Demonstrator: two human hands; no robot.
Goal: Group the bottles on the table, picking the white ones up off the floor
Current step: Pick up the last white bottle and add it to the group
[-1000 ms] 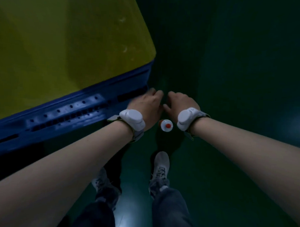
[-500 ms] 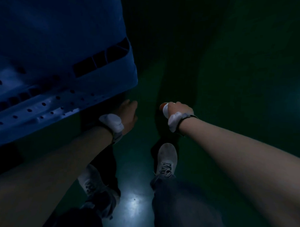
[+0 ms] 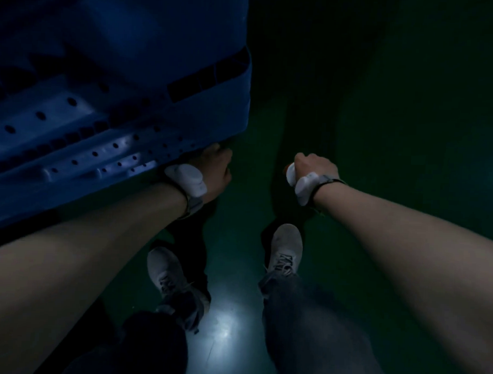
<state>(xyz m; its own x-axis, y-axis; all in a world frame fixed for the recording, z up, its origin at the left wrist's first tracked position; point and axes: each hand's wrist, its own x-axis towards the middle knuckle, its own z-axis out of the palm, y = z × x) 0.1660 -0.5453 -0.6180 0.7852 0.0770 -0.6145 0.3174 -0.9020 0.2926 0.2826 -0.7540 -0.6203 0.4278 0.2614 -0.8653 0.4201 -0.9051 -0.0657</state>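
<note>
Since half a second ago both my arms have risen a little and spread apart, and the blue underside of the table [image 3: 125, 104] now fills more of the upper left. One second ago the white bottle stood on the floor between my wrists with its red cap showing; now it is up off the floor inside my right hand [image 3: 314, 168].

That right hand is closed into a fist around the white bottle [image 3: 290, 173]. Only a small rounded white end of it sticks out on the side toward my other hand, with a trace of red at its top edge; the rest is hidden by my fingers [image 3: 305, 158]. Nothing touches the bottle but that hand, and it hangs above the dark green floor [image 3: 409, 122], well clear of the table.

My left hand [image 3: 216, 169] is tucked up against the lower edge of the blue table, its fingertips lost in the shadow under it. I cannot tell whether those fingers are curled on anything or loose; the hand is too dark and partly covered.

Each wrist carries a white band, the left wristband [image 3: 188, 179] just under the table edge and the right wristband [image 3: 305, 189] beside the bottle's exposed end.

Below, my two grey shoes stand on the floor, the left shoe [image 3: 167, 270] nearer me than the right shoe [image 3: 286, 249], with a pale glare on the floor between them.
</note>
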